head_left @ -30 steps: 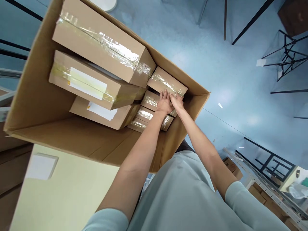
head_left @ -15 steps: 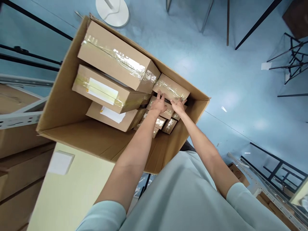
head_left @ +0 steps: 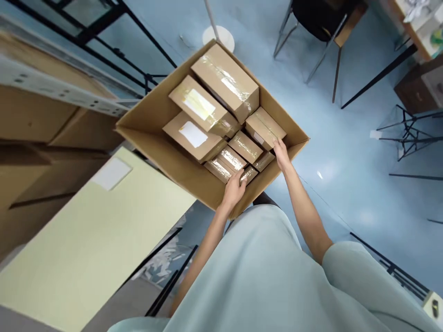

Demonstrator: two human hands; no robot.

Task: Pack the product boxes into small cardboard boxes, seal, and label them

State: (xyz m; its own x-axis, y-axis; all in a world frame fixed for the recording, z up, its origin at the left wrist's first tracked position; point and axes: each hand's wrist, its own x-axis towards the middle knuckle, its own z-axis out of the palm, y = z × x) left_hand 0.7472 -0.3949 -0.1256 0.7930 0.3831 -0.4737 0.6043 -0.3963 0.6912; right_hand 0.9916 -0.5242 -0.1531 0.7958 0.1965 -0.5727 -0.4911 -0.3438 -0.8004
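Shelf cartons, 9 o'clock: blurred, cut by left edge. Pale table, 8 o'clock: also cut there. White pole, 12 o'clock, and black chair, 1 o'clock: tops cropped. Desk clutter, 2 o'clock: cropped, indistinct. Label print: unreadable. Small boxes' undersides hidden. Right hand, 2 o'clock of centre: grip unclear. Left elbow: behind shirt.

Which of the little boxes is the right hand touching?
The right hand touches the small box at the end of the big box nearest the round white base. It alone among the small ones shows a pale label.
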